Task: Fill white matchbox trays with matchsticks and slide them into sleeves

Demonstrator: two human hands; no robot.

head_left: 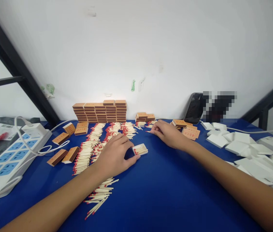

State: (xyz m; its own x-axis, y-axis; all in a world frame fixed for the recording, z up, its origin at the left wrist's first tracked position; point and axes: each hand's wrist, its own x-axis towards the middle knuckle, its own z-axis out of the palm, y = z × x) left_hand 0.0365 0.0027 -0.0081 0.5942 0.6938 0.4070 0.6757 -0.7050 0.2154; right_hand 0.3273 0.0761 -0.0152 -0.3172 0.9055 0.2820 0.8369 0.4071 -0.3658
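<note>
My left hand (117, 151) curls around the end of a small white matchbox tray (145, 152), thumb on the near side. Several matches (140, 149) lie in the tray, red heads toward that hand. To the right, my right hand (166, 132) pinches a match (148, 131) between thumb and fingertips, its red tip pointing left. Long rows of loose matches (85, 156) spread across the blue table beside and behind my left hand. A smaller bunch (100, 196) lies nearer, partly hidden by my left forearm.
Brown matchboxes (100, 112) are stacked against the wall, with others (61, 138) loose at left. A power strip (10, 158) with white cables stands at far left. Orange sleeves (190, 132), a dark phone (194, 108) and a pile of white trays (242, 146) are at right.
</note>
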